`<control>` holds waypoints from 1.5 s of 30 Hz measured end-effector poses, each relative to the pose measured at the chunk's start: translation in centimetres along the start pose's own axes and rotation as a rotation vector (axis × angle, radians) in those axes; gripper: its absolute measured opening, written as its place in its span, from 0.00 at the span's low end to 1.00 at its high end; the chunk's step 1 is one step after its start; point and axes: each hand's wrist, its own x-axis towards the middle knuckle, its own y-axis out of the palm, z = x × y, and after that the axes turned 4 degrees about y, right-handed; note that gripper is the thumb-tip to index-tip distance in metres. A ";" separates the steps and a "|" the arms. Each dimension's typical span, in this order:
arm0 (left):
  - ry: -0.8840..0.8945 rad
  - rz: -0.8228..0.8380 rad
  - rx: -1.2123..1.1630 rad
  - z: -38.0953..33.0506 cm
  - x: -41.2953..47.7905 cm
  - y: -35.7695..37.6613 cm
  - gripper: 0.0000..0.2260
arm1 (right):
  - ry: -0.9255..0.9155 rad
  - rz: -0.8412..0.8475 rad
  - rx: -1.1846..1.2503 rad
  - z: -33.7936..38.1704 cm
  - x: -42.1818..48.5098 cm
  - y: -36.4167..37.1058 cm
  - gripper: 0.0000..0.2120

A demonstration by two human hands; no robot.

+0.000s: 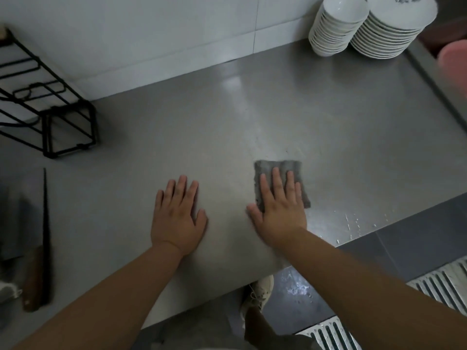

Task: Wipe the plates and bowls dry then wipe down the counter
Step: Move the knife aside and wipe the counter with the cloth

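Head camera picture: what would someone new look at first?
Two bare hands lie flat near the front edge of the grey steel counter: the right hand presses a folded grey cloth, the left hand rests on bare metal beside it. Next come two tall stacks of white dishes in the far right corner, and a black wire rack at far left.

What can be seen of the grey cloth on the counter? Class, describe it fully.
The cloth is a small grey rectangle, soft and slightly fuzzy-looking. It lies flat on the steel counter, near its front edge. The right hand presses on it with straight fingers, covering its lower half. Nothing else touches it.
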 end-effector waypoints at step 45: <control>-0.168 -0.037 -0.106 -0.9 12.6 -2.6 0.31 | -0.540 0.085 -0.171 0.9 11.7 -3.7 0.38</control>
